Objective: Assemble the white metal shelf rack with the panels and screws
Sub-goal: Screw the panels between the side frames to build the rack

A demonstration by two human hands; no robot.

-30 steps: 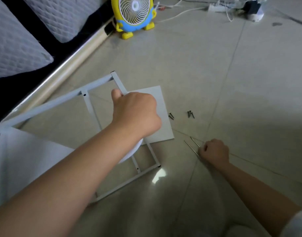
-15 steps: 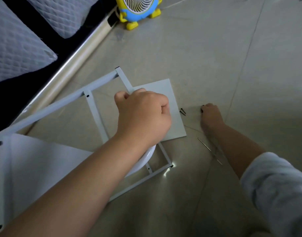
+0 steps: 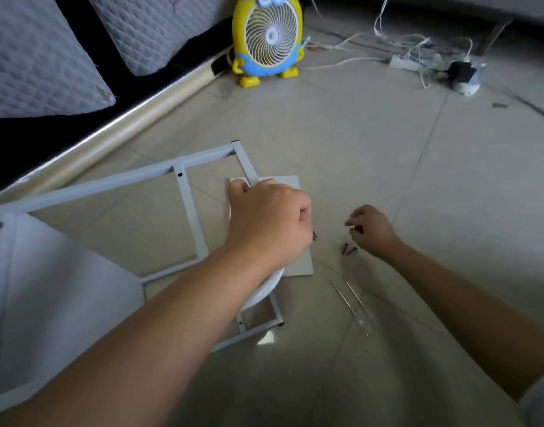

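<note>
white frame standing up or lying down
Lying down: the frame has its long bars low along the floor; the left hand grips one.

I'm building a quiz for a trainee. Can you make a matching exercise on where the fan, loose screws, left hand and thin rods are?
1 fan
2 loose screws
3 left hand
4 thin rods

A grips the white frame
B on the floor beside the right hand
C far floor, next to the cables
D floor, nearer the camera than the screws

Pairs: 1-C, 2-B, 3-A, 4-D
</note>
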